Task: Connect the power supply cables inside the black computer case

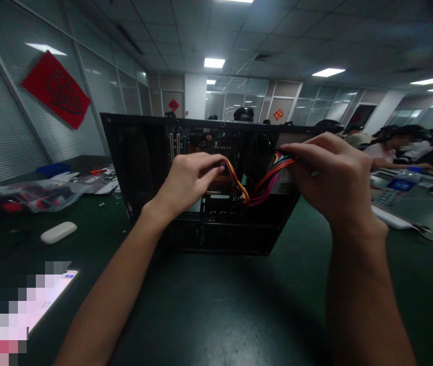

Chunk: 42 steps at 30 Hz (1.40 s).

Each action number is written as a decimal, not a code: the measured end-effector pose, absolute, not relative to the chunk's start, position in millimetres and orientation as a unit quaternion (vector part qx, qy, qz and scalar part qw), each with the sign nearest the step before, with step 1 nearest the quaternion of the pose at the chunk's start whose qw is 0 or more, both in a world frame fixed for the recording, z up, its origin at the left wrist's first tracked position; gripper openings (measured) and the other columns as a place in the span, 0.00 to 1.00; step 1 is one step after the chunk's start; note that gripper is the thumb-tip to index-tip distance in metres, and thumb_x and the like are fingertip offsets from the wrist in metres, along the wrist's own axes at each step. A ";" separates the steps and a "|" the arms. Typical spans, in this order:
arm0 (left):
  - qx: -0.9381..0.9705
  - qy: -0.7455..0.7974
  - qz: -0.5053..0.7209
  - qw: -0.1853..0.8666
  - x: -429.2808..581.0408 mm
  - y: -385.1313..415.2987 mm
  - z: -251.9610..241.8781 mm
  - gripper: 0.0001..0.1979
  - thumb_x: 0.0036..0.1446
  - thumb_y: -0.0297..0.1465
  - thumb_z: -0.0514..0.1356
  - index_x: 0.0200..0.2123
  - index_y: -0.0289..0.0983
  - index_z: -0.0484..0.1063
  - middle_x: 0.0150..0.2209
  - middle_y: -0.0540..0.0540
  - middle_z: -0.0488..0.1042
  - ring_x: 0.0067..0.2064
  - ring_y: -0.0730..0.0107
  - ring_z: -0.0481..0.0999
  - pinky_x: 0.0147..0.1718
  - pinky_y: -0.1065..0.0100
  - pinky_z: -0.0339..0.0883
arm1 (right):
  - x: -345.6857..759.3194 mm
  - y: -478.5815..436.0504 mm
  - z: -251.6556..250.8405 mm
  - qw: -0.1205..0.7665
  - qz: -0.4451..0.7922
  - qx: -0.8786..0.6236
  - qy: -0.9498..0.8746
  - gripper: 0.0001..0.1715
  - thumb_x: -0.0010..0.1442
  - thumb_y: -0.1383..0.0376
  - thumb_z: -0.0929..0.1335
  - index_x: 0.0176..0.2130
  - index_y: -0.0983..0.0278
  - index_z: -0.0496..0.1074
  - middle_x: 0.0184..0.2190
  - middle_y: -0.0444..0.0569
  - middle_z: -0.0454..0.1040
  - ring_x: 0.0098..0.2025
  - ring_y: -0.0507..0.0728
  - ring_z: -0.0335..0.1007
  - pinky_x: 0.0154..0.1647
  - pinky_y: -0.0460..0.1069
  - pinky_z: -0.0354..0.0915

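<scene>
An open black computer case [155, 168] stands on the dark green table [216, 305] with its inside facing me. A bundle of red, yellow and pink wires [256, 188] hangs in front of the circuit board. My left hand [188, 180] is closed on one end of the wires, near the middle of the case. My right hand [331, 175] pinches the other end of the wire bundle at the case's upper right. Both forearms reach forward from the bottom edge.
A white oval object [58, 232] and a lit phone [51, 297] lie on the table to the left. Clear bags with parts [44, 193] sit further left. Other people [392, 147] sit at the right, with a water bottle [397, 185] beside them.
</scene>
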<state>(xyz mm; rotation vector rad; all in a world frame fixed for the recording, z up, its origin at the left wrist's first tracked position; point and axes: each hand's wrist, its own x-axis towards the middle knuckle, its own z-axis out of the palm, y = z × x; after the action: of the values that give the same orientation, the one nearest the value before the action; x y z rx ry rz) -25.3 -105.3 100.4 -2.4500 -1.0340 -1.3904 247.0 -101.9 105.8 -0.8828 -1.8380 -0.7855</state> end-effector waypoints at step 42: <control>-0.849 -0.476 -0.199 0.108 -48.7 3.3 4.5 0.11 0.63 0.27 0.58 0.43 0.38 0.81 0.40 0.42 0.81 0.43 0.62 0.80 0.43 0.68 0.69 | 153.8 -1.6 -6.8 0.227 -0.024 -0.486 -0.844 0.13 0.67 0.69 0.64 0.49 0.66 0.74 0.50 0.56 0.74 0.51 0.61 0.71 0.47 0.50 0.64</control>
<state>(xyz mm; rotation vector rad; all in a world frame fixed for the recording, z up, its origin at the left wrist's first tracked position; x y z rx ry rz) -48.7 3.3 4.5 -2.4989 -1.4015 -0.5859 153.8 -1.6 -6.8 -1.3390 -2.3240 -0.0660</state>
